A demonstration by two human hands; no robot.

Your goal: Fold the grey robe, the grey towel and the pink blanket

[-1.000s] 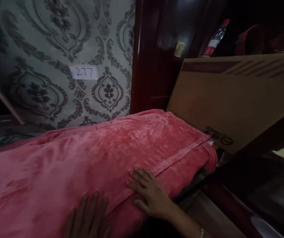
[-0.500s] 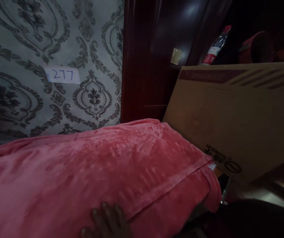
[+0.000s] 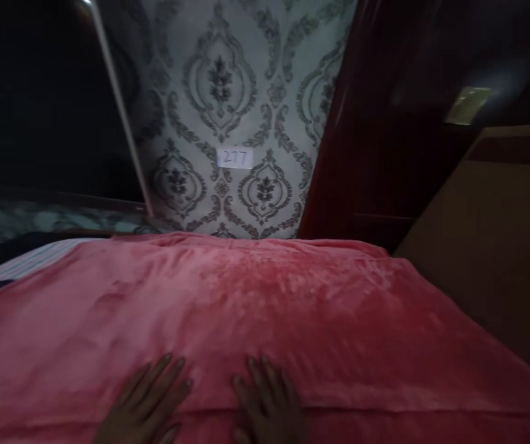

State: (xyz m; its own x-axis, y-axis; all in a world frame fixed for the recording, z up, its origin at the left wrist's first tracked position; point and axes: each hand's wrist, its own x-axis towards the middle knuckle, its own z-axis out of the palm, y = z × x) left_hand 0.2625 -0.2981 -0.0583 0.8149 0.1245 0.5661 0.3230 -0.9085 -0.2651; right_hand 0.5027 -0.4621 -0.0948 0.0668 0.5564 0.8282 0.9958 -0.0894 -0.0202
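Observation:
A pinkish-red plush blanket (image 3: pixel 255 296) lies spread across the lower half of the view, with faint creases and a seam running along its near side. My left hand (image 3: pixel 144 404) rests flat on it, fingers apart and pointing away from me. Close by on the right, my right hand (image 3: pixel 269 401) also lies on the blanket with its fingers stretched out. Neither hand holds anything; both wrists run out of the bottom edge.
Patterned wallpaper (image 3: pixel 218 80) with a paper label (image 3: pixel 235 158) reading 277 rises behind the blanket. A dark red wooden door (image 3: pixel 376 123) stands beside it. At right leans a cardboard box (image 3: pixel 500 259). Striped cloth (image 3: pixel 33 262) shows at left, below a dark panel (image 3: pixel 47 105).
My view has swung left, so the label sits further right and the bottle on the box is out of sight. My left hand now shows beside the right one on the blanket.

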